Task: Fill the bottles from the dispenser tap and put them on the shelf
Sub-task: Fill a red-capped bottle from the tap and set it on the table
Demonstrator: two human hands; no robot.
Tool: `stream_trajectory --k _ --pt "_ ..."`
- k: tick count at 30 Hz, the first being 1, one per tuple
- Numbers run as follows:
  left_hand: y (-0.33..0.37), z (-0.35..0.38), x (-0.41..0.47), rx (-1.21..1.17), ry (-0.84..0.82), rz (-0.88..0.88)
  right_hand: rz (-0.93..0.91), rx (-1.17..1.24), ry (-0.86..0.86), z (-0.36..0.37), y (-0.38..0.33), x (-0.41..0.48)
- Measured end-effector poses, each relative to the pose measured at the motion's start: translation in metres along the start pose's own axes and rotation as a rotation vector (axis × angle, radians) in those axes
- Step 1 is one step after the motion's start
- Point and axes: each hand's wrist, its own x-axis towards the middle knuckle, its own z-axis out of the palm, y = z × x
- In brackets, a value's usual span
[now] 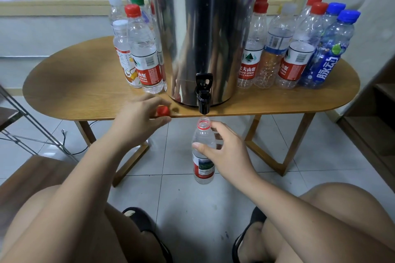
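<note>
Your right hand (226,151) grips the uncapped bottle (203,168) by its shoulder, thumb in front and fingers curled behind. Its mouth sits just under the dispenser tap (204,100), below the front edge of the tabletop (85,83). Your left hand (139,117) curves thumb and fingers around a red cap (163,110) lying on that edge; you cannot tell whether they pinch it.

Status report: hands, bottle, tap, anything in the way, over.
Left hand around red cap on table edge, grip unclear. Right hand holds open bottle, mouth under tap. No stream visible. Nothing between them.
</note>
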Motion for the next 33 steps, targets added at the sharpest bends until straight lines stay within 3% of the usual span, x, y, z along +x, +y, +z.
stream_trajectory --k 7,16,21,33 --pt "-0.005 0.011 0.002 0.001 0.066 0.023 0.013 -0.023 -0.043 0.001 -0.002 -0.006" --pt "0.05 0.002 -0.024 -0.343 -0.033 0.063 0.013 -0.014 -0.062 0.002 -0.006 -0.012" --pt "0.056 0.012 -0.025 -0.315 -0.048 0.125 -0.028 -0.002 -0.072 0.007 -0.007 -0.017" --pt "0.063 0.016 -0.018 -0.237 -0.092 0.087 -0.037 0.0 -0.083 0.01 -0.01 -0.021"
